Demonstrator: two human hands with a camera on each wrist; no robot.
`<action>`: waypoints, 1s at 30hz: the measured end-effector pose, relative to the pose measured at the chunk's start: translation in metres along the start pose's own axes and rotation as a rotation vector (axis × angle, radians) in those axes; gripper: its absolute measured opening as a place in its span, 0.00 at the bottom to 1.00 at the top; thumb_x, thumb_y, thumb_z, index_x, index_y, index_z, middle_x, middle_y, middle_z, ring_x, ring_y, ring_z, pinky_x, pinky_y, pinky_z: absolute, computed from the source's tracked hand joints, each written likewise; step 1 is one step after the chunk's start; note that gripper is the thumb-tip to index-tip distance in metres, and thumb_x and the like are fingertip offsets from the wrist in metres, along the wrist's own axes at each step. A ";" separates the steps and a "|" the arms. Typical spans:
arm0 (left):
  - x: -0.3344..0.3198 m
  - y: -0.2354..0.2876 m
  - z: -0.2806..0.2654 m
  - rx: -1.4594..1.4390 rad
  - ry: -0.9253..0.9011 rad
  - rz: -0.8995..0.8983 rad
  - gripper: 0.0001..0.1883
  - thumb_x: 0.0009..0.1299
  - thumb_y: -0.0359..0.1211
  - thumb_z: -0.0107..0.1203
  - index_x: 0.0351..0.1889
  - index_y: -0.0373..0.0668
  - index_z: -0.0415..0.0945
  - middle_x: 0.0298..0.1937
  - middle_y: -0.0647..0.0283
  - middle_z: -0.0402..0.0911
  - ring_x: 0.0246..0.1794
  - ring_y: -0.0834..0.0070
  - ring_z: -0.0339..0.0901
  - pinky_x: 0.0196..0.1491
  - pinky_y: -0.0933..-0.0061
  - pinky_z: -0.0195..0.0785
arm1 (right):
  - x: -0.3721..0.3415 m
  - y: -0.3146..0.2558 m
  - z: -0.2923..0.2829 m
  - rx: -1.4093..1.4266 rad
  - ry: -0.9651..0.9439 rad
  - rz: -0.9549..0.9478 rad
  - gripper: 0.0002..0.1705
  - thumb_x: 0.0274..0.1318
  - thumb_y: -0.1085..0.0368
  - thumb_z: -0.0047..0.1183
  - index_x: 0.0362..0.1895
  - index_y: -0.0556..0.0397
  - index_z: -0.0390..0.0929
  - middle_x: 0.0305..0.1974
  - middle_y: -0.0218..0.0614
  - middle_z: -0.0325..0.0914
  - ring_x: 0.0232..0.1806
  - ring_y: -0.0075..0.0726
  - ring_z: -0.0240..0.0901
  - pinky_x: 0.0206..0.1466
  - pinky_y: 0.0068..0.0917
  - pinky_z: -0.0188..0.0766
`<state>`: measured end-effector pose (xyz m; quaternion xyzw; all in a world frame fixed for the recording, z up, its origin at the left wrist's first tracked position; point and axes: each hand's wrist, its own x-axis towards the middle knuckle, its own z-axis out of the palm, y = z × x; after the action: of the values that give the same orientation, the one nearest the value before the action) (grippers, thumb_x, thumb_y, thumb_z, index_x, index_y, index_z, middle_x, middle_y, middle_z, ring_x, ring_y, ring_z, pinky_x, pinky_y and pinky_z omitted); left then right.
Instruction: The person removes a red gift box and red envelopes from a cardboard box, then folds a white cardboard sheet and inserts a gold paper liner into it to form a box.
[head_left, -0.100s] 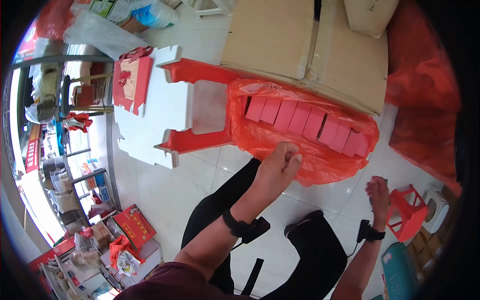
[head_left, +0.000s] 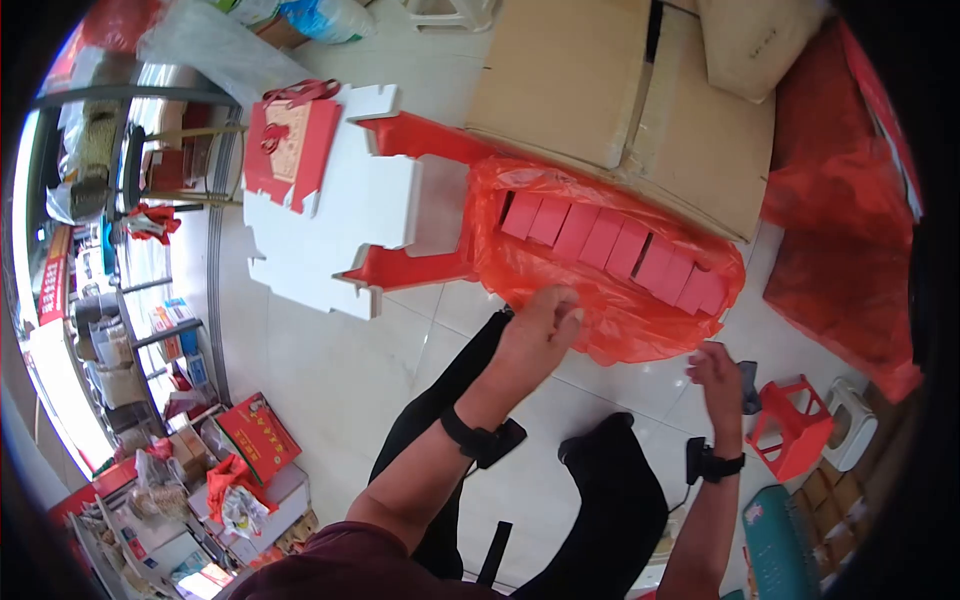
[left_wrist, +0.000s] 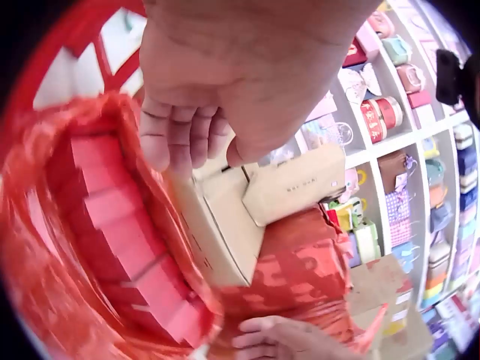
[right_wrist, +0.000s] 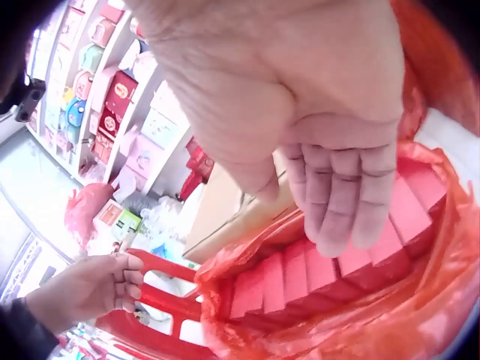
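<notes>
A red plastic bag (head_left: 620, 335) lies open around a row of pinkish-red boxes (head_left: 600, 238), which also show in the left wrist view (left_wrist: 124, 225) and right wrist view (right_wrist: 300, 277). My left hand (head_left: 530, 345) is over the bag's near edge, fingers loosely bent and holding nothing; whether it touches the plastic I cannot tell. My right hand (head_left: 718, 385) hangs by the bag's right end, empty, its fingers relaxed. In the right wrist view that hand (right_wrist: 315, 112) has its fingers extended, with part of the boxes hidden behind them.
Large cardboard boxes (head_left: 560, 80) stand behind the bag. An overturned red and white stool (head_left: 330, 210) lies left, with a red gift bag (head_left: 292, 145) on it. To the right are red plastic sheeting (head_left: 830, 270) and a small red stool (head_left: 795, 425). Shelves (left_wrist: 371, 154) hold goods.
My right hand has moved up and left, closer to the bag's right end. My left hand has shifted slightly left. The head view itself has shifted a little.
</notes>
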<state>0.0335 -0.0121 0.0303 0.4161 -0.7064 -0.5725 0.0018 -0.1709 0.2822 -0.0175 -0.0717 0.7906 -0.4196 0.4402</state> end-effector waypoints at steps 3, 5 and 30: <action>-0.019 -0.005 -0.063 0.188 0.214 0.115 0.14 0.78 0.30 0.60 0.59 0.39 0.76 0.49 0.56 0.83 0.46 0.66 0.85 0.48 0.68 0.80 | -0.010 -0.095 0.071 0.014 -0.212 -0.073 0.10 0.73 0.67 0.54 0.53 0.58 0.78 0.38 0.32 0.82 0.39 0.26 0.82 0.44 0.26 0.78; -0.025 -0.002 -0.115 0.169 0.331 0.062 0.12 0.77 0.29 0.60 0.56 0.39 0.77 0.50 0.55 0.83 0.47 0.63 0.85 0.50 0.65 0.80 | -0.020 -0.143 0.107 0.025 -0.299 -0.082 0.09 0.72 0.68 0.55 0.51 0.58 0.78 0.36 0.32 0.81 0.39 0.24 0.80 0.46 0.26 0.78; -0.496 -0.093 -0.363 -0.378 0.251 -1.054 0.21 0.77 0.41 0.53 0.57 0.33 0.77 0.47 0.51 0.86 0.41 0.59 0.89 0.42 0.56 0.84 | -0.162 -0.376 0.292 -0.097 -0.715 0.004 0.19 0.75 0.54 0.54 0.54 0.57 0.79 0.42 0.34 0.83 0.39 0.28 0.84 0.41 0.27 0.81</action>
<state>0.5861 -0.0121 0.3150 0.7694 -0.2832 -0.5586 -0.1258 0.0515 -0.0543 0.2829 -0.2331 0.6058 -0.3292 0.6857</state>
